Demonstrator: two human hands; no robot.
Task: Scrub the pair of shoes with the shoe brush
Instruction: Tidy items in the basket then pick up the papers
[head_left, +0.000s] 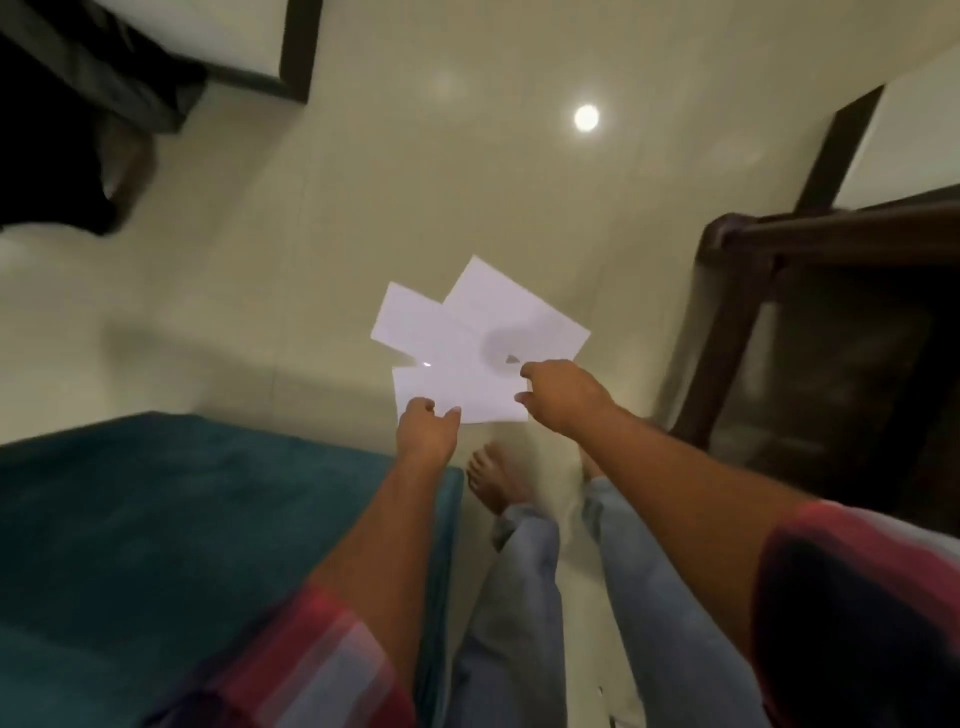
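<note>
The left hand (427, 428) pinches the near corner of 3 fanned, overlapping white paper sheets (452, 338). The right hand (563, 395) pinches their right edge, above the glossy cream tiled floor (363, 182).

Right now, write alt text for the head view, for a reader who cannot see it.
The person's left hand and right hand hold overlapping white paper sheets, with a glossy pale floor behind them. A teal surface lies to the left, dark wooden furniture to the right, bare feet below; no shoes or brush are in view.
</note>
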